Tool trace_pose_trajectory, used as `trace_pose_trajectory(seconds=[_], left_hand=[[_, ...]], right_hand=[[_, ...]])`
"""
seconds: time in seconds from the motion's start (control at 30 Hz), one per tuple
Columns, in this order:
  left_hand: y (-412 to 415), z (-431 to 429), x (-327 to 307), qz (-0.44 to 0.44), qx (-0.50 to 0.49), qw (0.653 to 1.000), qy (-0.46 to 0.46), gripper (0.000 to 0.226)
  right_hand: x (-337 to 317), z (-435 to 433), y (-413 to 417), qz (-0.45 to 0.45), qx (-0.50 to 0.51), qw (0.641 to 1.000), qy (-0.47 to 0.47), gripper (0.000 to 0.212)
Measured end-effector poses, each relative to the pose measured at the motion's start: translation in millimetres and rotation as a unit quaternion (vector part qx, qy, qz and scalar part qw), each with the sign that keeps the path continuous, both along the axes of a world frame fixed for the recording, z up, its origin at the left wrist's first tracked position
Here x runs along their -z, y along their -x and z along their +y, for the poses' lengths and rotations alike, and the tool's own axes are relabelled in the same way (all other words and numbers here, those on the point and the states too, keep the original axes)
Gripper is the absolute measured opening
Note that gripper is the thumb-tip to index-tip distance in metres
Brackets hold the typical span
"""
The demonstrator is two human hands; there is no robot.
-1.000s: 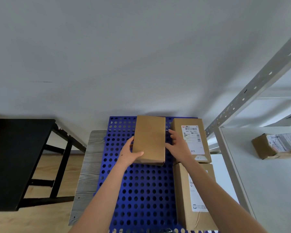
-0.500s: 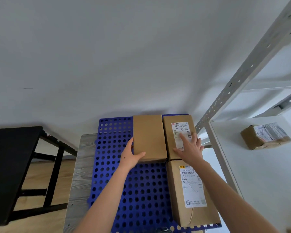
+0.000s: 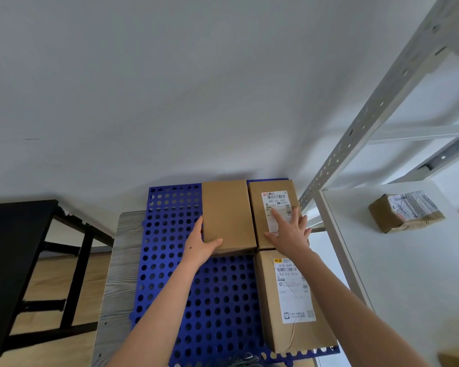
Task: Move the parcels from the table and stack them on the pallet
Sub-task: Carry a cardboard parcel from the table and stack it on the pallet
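Nearest us, a long box (image 3: 289,308) lies along the right edge of the blue pallet (image 3: 210,300), its long axis running away from us. Just past its far end, our right hand (image 3: 289,231) lies flat on top of a labelled box (image 3: 274,200), fingers straight and spread, gripping nothing. Level with it, our left hand (image 3: 200,246) cups the near left corner of a plain box (image 3: 227,213). The thumb is stretched along the box's near edge and the fingers lie straight up its left side, pressing rather than clasping.

The plain box lies lengthwise, parallel to the labelled box and tight beside it, with only a thin slit of blue showing at their far ends. We judge it placed and being squared up.

What the next move turns on lies farther off. A taped parcel (image 3: 406,211) sits on the white table (image 3: 382,287), to the right of both hands and beyond them, with its long axis slanting across our view. Our right hand is clearly nearer it, so we expect that hand to lead the reach.
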State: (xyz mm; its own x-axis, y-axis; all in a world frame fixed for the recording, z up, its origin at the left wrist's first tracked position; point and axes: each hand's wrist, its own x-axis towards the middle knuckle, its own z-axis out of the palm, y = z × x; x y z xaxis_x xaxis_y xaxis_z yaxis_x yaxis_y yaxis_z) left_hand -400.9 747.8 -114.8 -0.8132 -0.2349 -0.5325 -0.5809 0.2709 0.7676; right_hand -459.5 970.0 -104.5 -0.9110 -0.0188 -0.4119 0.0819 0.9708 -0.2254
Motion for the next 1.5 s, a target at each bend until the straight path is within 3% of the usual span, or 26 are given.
trace_pose_trajectory(seconds=[0.13,0.3,0.47,0.67,0.83,1.07,1.27,1.5], left_hand=[[2.8,1.1,-1.7,-0.019,0.020,0.999,0.032,0.090],[9.1,10.1,-9.6,-0.050,0.062,0.983,0.165,0.093],[0.3,18.9,-22.5,0.003,0.075,0.962,0.263,0.087],[-28.8,27.9,-46.8,0.109,0.073,0.960,0.246,0.052],[-57.9,31.1,-74.7,0.160,0.050,0.962,0.217,0.035],[-117.4,13.8,-92.8,0.140,-0.077,0.971,0.176,0.025],[-179.1,-12.8,-104.4,0.151,-0.164,0.960,0.169,0.020],[-237.2,-62.6,-118.4,0.115,-0.247,0.949,0.156,0.016]], right_hand=[[0.8,-1.0,-3.7,0.013,0.000,1.000,0.005,0.066],[-5.0,-7.2,-10.5,0.044,-0.007,0.999,0.009,0.052],[-13.1,-11.6,-21.9,0.068,-0.006,0.997,0.047,0.044],[-41.2,-7.4,-36.4,0.060,-0.041,0.988,0.137,0.040],[-59.4,-14.5,-41.1,0.054,-0.082,0.973,0.208,0.032],[-81.0,-48.8,-51.3,-0.009,-0.185,0.951,0.249,0.028],[-86.2,-90.5,-89.3,-0.056,-0.301,0.911,0.275,0.027],[-99.4,-156.8,-128.6,-0.048,-0.356,0.894,0.269,0.023]])
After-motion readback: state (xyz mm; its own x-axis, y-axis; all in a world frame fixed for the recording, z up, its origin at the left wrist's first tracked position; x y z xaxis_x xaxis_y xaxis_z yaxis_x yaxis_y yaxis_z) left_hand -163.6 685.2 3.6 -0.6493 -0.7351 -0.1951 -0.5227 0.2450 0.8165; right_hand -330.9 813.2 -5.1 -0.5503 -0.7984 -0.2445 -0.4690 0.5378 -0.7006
